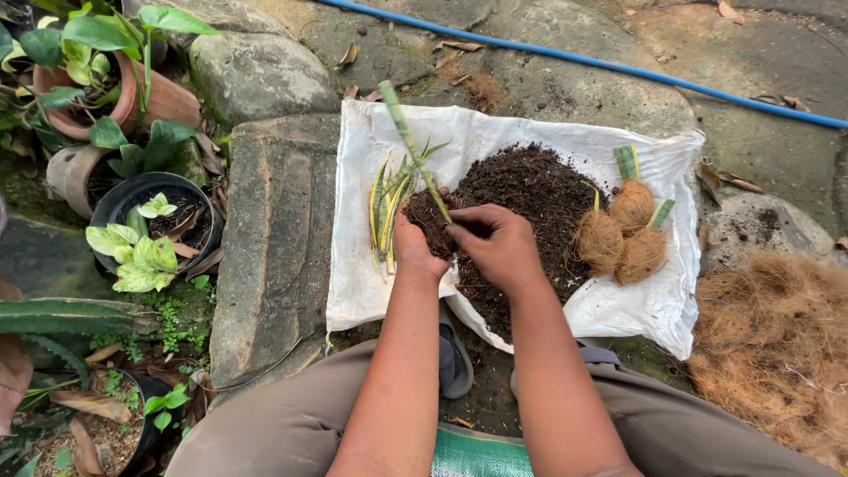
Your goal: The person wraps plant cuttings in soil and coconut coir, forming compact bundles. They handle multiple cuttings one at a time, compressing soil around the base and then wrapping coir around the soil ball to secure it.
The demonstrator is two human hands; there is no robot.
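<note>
Snake plant cutting (pixel 408 141): one long, narrow green leaf, tilted up and away from the person, its base down at the near-left edge of the soil pile (pixel 530 203). Both hands meet at that base. Left hand (pixel 415 247) is curled around the lower end, with dark soil packed against it. Right hand (pixel 496 243) is closed too, fingers pinched in on the leaf's base from the right side, knuckles up. The two hands touch or nearly touch over the soil.

Just left of the hands, a small bundle of yellow-edged cuttings (pixel 389 208) lies flat on the white sack (pixel 371 291), tips pointing away. The sack is spread open on the ground and carries the dark, crumbly soil at its middle. On its right part, three coir-wrapped balls (pixel 621 234) sit clustered, touching one another, each with a short cut green leaf stub sticking out.

Off the sack to the right, a loose heap of coconut fibre (pixel 777 344). Behind the sack, rough stone, and a blue hose (pixel 618 66) running across it. A flat stone slab (pixel 274 238) lies alongside the sack's left edge. Farther left, a black pot with pale green leaves (pixel 150 238), and terracotta pots (pixel 132 97) beyond it. The person's knees, in grey-brown trousers, frame the bottom of the view; a sandal (pixel 455 353) shows between them.
</note>
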